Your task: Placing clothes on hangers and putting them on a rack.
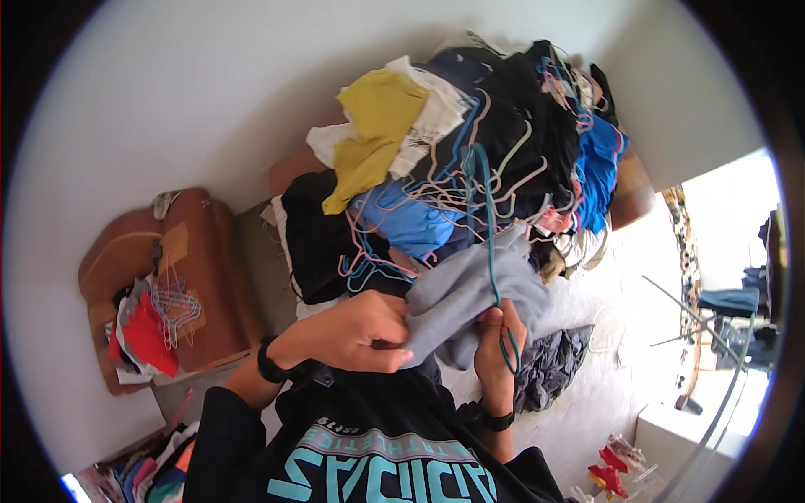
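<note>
A grey cloth garment (465, 276) hangs bunched in front of my chest. My left hand (361, 333) pinches its edge on the left side, fingers curled in. In my right hand (500, 342) is a teal hanger (489, 239), its long side rising above my fist and one rounded end looping below it. The garment lies against that hand too, and I cannot tell whether the fingers also grip it. Just beyond, a tangle of pink, white and blue hangers (440, 195) rests on a heap of clothes (503, 94).
A yellow garment (383, 113) and a light blue one (409, 220) lie in the heap. At left, a brown armchair (217, 283) bears hangers and a red cloth (151, 333). A crumpled dark grey cloth (553, 364) is on the floor at right, near a metal rack (732, 346).
</note>
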`<state>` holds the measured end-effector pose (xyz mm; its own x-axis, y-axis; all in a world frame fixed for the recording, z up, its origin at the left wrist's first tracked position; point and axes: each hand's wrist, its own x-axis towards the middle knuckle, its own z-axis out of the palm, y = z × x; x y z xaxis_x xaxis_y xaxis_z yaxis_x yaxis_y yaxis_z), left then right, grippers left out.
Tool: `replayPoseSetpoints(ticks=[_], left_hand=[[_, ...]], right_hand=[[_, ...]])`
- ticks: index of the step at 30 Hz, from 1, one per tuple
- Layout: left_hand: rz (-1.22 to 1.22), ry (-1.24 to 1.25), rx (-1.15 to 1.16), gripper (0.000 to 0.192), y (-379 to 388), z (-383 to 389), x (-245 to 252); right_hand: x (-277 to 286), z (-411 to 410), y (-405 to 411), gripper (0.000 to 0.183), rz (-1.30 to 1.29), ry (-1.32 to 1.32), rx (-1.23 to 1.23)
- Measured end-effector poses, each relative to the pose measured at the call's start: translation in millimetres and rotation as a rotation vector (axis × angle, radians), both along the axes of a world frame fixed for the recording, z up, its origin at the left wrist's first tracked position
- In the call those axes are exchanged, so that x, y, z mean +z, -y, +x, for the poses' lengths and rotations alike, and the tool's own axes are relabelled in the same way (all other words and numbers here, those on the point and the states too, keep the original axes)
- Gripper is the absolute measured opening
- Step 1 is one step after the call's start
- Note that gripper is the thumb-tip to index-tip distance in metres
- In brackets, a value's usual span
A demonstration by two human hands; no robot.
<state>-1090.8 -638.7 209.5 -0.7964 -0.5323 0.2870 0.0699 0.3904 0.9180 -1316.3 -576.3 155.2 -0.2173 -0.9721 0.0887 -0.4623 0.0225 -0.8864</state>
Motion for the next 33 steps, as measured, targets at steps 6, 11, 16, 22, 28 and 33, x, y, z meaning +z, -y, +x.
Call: replayPoseSetpoints(ticks=[6, 11, 16, 22, 28, 33], left_hand=[[0.078, -0.033, 0.247, 0.039, -73.8, 109.8, 9.9], [0.308, -0.665, 0.769, 0.029, -182.4, 148.9, 15.8], [0.221, -0.892, 1.034, 0.026, -285.4, 148.5, 25.5], [0.111, -1.031, 1.203, 0.033, -345.2, 182.3, 8.0], [0.195, -0.818, 1.193, 0.048, -402.8, 267.2, -13.9], [0.307, -0.644, 0.998, 0.039, -458.2, 344.9, -28.9]], right_hand=[[4.5, 25.7, 9.0, 0.017, 0.458, 0.232, 0.555], [-19.9, 76.7, 16.9, 0.007, 0.525, 0.091, 0.881], [-44.1, 182.3, -2.3, 0.012, 0.326, 0.13, 1.185], [-87.2, 299.2, -51.9, 0.02, -0.054, 0.154, 1.271], [-119.7, 383.5, -115.9, 0.032, 0.341, 0.317, 0.961], [-126.4, 447.1, -128.2, 0.032, 0.158, 0.273, 0.704]])
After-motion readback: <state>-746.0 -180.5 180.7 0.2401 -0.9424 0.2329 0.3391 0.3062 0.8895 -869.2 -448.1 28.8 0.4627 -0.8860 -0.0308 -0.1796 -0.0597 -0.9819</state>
